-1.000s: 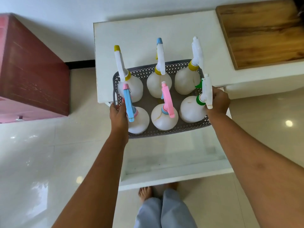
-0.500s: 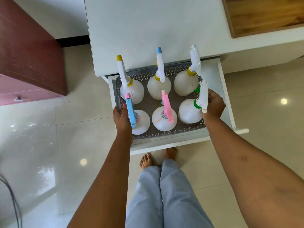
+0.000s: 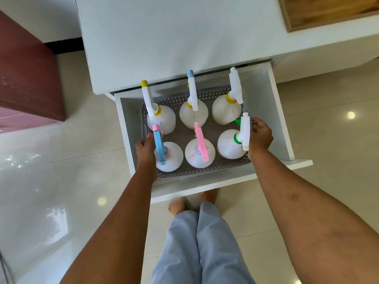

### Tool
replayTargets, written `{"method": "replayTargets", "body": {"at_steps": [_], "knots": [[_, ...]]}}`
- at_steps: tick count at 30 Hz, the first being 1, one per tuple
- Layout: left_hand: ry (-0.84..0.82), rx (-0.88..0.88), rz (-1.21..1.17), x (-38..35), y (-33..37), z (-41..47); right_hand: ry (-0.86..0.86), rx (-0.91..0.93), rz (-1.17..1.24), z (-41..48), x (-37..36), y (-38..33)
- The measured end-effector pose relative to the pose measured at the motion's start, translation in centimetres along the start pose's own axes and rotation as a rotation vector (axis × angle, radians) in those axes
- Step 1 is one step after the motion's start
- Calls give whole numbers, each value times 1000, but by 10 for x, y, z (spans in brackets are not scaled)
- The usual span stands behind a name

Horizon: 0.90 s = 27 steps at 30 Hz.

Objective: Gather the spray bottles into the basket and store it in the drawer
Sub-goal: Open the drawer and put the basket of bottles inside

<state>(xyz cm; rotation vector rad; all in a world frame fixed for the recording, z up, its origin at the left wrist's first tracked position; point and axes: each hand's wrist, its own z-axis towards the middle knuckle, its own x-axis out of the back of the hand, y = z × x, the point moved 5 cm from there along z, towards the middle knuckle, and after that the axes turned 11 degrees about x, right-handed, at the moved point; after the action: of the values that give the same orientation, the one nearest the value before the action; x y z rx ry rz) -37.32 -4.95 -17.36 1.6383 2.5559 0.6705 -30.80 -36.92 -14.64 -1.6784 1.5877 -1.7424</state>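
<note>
White drawer (image 3: pixel 274 111) gapes; left hand (image 3: pixel 146 149), right hand (image 3: pixel 260 136) grip basket (image 3: pixel 205 170) rims; side gaps.

One head-worn wide-angle view looks steeply down from above. The open drawer (image 3: pixel 274 111) sits near centre, the white surface (image 3: pixel 174 37) toward twelve o'clock, the person's feet and floor toward six o'clock.

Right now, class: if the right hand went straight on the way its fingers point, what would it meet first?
The right hand points leftward across the basket, so it would probably first meet the green-collared spray bottle right beside it; depth is uncertain.
</note>
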Motion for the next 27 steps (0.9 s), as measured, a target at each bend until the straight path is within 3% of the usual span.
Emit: {"method": "replayTargets", "body": {"at_steps": [20, 27], "knots": [[58, 75, 82, -44, -18, 113, -107, -132, -41, 76, -76, 95], [42, 144, -30, -45, -42, 123, -160, -143, -60, 75, -82, 112]]}}
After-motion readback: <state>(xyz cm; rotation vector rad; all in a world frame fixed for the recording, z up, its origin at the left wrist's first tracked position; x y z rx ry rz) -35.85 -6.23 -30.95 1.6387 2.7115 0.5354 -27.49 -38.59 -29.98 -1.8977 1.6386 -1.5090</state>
